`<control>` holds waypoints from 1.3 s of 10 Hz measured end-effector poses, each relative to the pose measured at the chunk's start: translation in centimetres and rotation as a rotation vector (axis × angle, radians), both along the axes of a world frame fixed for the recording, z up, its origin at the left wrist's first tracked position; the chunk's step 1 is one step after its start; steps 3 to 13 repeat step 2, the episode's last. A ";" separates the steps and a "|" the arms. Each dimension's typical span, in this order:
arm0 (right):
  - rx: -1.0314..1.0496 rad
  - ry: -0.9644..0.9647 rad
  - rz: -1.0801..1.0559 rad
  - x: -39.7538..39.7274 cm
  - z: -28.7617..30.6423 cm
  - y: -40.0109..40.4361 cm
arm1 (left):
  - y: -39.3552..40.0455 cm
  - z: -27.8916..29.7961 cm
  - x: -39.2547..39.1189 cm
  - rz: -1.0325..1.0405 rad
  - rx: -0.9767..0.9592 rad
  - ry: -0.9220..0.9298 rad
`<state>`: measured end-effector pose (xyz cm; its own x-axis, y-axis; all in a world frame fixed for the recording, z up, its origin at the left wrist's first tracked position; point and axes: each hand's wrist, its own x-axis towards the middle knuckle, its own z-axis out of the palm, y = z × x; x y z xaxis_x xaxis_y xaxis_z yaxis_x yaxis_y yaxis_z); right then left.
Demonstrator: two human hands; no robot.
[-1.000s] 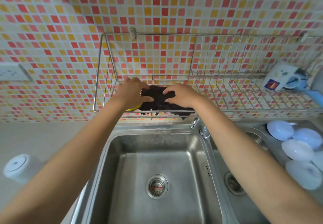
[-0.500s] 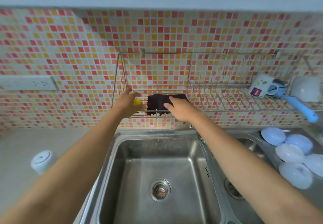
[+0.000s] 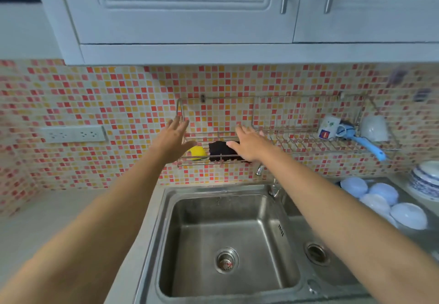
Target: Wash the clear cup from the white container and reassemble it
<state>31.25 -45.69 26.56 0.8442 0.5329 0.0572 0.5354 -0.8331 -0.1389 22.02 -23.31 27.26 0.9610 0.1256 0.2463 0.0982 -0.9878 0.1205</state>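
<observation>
Both hands reach to the wire rack's [image 3: 273, 135] left end, above the sink's [image 3: 228, 244] back edge. The left hand [image 3: 172, 141] and right hand [image 3: 248, 143] are spread flat, fingers straight, holding nothing. A black cloth [image 3: 219, 151] and yellow sponge [image 3: 197, 152] lie between them. The clear cup is not visible.

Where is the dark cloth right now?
In the head view the dark cloth lies at the left end of the wire rack on the tiled wall, beside a yellow sponge, just left of the right hand.
</observation>
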 end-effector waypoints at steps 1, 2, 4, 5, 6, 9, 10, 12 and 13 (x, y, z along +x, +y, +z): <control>0.050 -0.107 -0.088 -2.1 2.5 -0.7 | 0.2 1.1 -2.6 0.043 0.045 0.000; 0.062 -0.144 -0.132 -3.7 3.5 -1.1 | 0.0 1.9 -4.5 0.068 0.037 0.006; 0.062 -0.144 -0.132 -3.7 3.5 -1.1 | 0.0 1.9 -4.5 0.068 0.037 0.006; 0.062 -0.144 -0.132 -3.7 3.5 -1.1 | 0.0 1.9 -4.5 0.068 0.037 0.006; 0.062 -0.144 -0.132 -3.7 3.5 -1.1 | 0.0 1.9 -4.5 0.068 0.037 0.006; 0.062 -0.144 -0.132 -3.7 3.5 -1.1 | 0.0 1.9 -4.5 0.068 0.037 0.006; 0.062 -0.144 -0.132 -3.7 3.5 -1.1 | 0.0 1.9 -4.5 0.068 0.037 0.006; 0.062 -0.144 -0.132 -3.7 3.5 -1.1 | 0.0 1.9 -4.5 0.068 0.037 0.006; 0.062 -0.144 -0.132 -3.7 3.5 -1.1 | 0.0 1.9 -4.5 0.068 0.037 0.006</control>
